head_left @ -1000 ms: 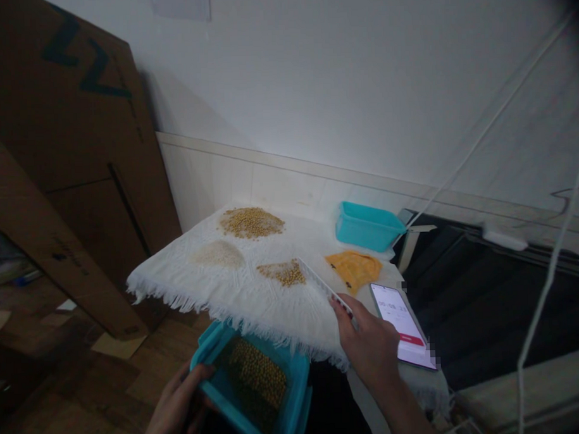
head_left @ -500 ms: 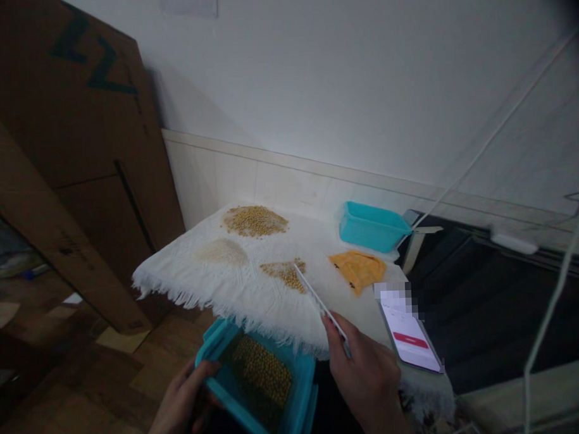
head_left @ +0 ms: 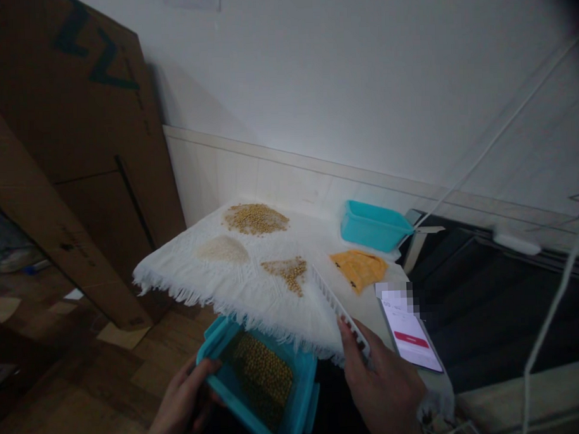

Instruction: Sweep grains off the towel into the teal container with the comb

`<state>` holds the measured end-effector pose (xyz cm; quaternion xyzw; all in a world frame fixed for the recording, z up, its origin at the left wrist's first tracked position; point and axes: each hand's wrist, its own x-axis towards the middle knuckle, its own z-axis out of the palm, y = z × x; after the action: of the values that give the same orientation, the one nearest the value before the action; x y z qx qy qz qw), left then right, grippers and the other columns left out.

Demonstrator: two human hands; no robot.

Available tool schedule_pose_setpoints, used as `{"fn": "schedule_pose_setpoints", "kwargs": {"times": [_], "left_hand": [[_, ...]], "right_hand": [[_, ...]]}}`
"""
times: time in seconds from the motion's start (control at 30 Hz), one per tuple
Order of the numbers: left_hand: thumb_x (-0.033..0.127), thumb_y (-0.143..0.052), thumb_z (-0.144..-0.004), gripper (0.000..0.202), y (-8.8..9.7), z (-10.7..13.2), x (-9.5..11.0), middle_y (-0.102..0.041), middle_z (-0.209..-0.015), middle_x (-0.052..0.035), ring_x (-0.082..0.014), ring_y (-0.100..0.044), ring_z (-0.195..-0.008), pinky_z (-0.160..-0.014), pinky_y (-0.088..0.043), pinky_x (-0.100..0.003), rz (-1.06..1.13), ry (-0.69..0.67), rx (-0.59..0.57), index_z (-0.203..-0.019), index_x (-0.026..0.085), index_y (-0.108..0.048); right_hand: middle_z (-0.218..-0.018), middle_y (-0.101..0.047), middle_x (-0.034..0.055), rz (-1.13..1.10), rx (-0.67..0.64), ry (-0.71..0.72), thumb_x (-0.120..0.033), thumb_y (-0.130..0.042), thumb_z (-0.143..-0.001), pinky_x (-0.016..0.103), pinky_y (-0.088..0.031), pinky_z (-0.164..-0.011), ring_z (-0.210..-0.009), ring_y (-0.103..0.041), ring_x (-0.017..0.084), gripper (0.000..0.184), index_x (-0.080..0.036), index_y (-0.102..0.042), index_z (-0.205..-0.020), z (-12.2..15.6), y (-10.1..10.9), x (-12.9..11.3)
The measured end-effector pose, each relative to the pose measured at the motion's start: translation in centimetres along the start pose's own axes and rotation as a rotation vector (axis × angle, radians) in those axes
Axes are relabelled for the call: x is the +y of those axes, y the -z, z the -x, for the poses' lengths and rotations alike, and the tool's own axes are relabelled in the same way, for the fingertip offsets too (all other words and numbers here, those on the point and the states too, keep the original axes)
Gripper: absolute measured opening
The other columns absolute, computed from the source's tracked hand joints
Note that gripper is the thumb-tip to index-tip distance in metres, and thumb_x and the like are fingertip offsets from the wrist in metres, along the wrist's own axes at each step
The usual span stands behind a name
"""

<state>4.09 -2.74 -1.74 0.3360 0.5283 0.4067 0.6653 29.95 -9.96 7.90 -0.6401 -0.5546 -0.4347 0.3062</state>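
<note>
My left hand [head_left: 186,398] is closed on the left rim of a teal plastic basket [head_left: 305,394], which is tilted under the table's front edge. Yellow soybeans [head_left: 266,370] lie in it beside smaller dark green grains. My right hand [head_left: 383,381] grips a white slotted plastic strip [head_left: 331,298], its far end just right of a small soybean pile [head_left: 291,274] on the white cloth [head_left: 254,300]. Farther back are a larger mixed pile of soybeans and pale grains [head_left: 255,218] and a heap of white grains [head_left: 223,250].
A second teal basket [head_left: 375,225] stands at the table's back right, with a folded yellow cloth [head_left: 360,269] in front of it. A phone with a lit screen [head_left: 410,330] lies at the right edge. Tall cardboard boxes [head_left: 91,135] stand left; a white cable [head_left: 500,133] crosses the right.
My right hand has drawn the white strip back and to the right, off the small soybean pile, and turned it so its slots show. My left hand and the basket have barely moved.
</note>
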Motion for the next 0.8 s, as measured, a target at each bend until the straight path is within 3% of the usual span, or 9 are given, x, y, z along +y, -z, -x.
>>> {"fn": "schedule_pose_setpoints", "kwargs": {"times": [0.27,0.43,0.53,0.67,0.8], "left_hand": [[0.051,-0.081,-0.065,0.036,-0.7,0.9,1.1,-0.054,-0.041,0.0056,-0.0027,-0.031,-0.03,-0.031,-0.022,-0.012,0.006,0.016,-0.011,-0.062,0.02,-0.063],[0.052,-0.08,-0.066,0.036,-1.0,1.2,1.5,-0.057,-0.044,0.0041,-0.0035,-0.033,-0.031,-0.03,-0.024,-0.013,-0.013,-0.005,-0.015,-0.06,0.02,-0.064],[0.051,-0.08,-0.067,0.036,-0.9,1.1,1.5,-0.056,-0.044,0.0038,-0.0027,-0.031,-0.031,-0.03,-0.022,-0.013,-0.016,-0.01,-0.035,-0.058,0.02,-0.062],[0.051,-0.08,-0.065,0.038,-0.6,0.8,1.0,-0.051,-0.042,0.0053,-0.0024,-0.028,-0.03,-0.03,-0.02,-0.013,-0.009,-0.007,-0.011,-0.057,0.02,-0.06],[0.052,-0.078,-0.066,0.036,-0.6,0.6,0.7,-0.054,-0.041,0.0036,-0.0028,-0.029,-0.029,-0.029,-0.018,-0.013,-0.017,0.006,0.011,-0.061,0.02,-0.062]], "right_hand": [[-0.07,-0.08,0.004,-0.16,-0.003,0.058,-0.027,-0.047,-0.108,0.02,-0.051,-0.056,-0.052,-0.072,0.011,0.039,-0.015,-0.076,-0.084,-0.6,0.2,-1.8],[-0.075,-0.081,0.0033,-0.232,0.034,0.104,-0.018,-0.055,-0.104,0.018,-0.053,-0.058,-0.056,-0.073,0.01,0.024,-0.015,-0.076,-0.092,-1.1,-0.8,-3.3],[-0.077,-0.081,0.0057,-0.218,0.066,0.091,-0.018,-0.055,-0.103,0.018,-0.054,-0.06,-0.058,-0.074,0.011,0.025,-0.014,-0.077,-0.091,-1.1,-1.5,-3.4],[-0.07,-0.079,0.0056,-0.264,-0.01,-0.132,-0.039,-0.054,-0.104,0.021,-0.053,-0.053,-0.049,-0.071,0.014,0.039,-0.017,-0.08,-0.085,-0.5,-1.4,-1.2],[-0.072,-0.08,0.0027,-0.55,-0.245,-0.473,-0.052,-0.066,-0.093,0.022,-0.052,-0.048,-0.054,-0.072,0.017,0.035,-0.021,-0.082,-0.088,0.0,-1.5,1.6]]}}
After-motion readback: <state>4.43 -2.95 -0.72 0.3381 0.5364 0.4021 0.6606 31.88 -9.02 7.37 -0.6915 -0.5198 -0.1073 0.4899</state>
